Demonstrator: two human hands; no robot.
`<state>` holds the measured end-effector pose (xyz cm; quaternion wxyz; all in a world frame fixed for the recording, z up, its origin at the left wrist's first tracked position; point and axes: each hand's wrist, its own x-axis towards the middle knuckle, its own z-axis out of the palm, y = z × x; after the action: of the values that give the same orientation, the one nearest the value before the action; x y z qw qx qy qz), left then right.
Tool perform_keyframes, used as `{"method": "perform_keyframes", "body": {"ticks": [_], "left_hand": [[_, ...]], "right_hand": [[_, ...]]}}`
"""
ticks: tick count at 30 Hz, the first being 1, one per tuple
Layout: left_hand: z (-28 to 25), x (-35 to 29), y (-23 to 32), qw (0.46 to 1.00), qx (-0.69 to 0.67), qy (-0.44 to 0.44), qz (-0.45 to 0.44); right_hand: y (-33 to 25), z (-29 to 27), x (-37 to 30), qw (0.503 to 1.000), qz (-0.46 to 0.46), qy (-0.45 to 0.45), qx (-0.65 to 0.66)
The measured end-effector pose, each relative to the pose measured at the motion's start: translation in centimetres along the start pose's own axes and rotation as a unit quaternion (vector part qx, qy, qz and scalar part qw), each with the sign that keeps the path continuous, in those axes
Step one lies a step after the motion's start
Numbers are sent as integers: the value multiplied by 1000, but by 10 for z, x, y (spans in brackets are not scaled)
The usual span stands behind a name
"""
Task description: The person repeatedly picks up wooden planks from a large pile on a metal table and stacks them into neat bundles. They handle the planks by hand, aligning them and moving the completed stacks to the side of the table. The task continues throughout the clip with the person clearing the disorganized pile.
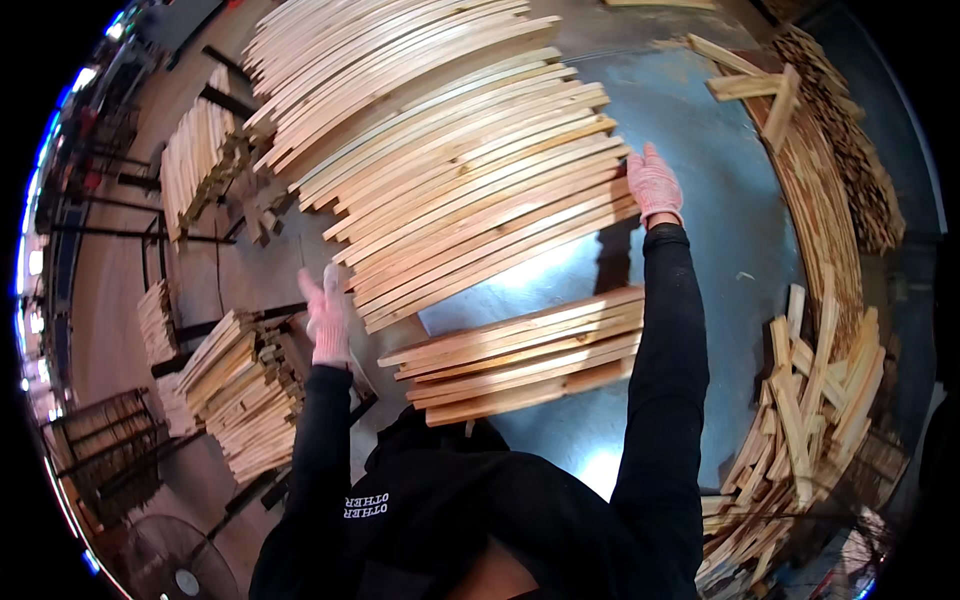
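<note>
Many long, narrow wooden slats [470, 180] lie side by side across a smooth grey-blue metal table. My right hand [655, 188], in a pinkish-white knit glove, is open against their right ends, its fingers stretched forward. My left hand [327, 318], gloved the same way, is open just off the left ends of the nearest slats, thumb and fingers apart. Whether it touches them I cannot tell. Closer to my body, a smaller group of slats [520, 355] lies apart from the main row. Neither hand grips anything.
Stacked slats [245, 395] rest on black metal racks to the left, above a round fan [180, 570]. Loose offcuts [800, 410] heap up on the right, beside long rough boards [815, 190]. Bare metal tabletop [730, 260] shows between my right arm and those boards.
</note>
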<state>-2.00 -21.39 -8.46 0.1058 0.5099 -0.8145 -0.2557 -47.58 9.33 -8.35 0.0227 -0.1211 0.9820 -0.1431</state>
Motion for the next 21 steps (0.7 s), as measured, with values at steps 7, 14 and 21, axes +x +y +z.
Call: {"method": "perform_keyframes", "body": {"ticks": [7, 14, 21], "left_hand": [[27, 17, -13, 763, -527, -39, -373], [-64, -52, 29, 928, -373, 20, 13], [-103, -84, 99, 847, -15, -172, 503]], "right_hand": [[-53, -26, -21, 997, 53, 17, 48], [-99, -129, -97, 846, -24, 172, 504], [30, -199, -218, 889, -72, 388, 231]]}}
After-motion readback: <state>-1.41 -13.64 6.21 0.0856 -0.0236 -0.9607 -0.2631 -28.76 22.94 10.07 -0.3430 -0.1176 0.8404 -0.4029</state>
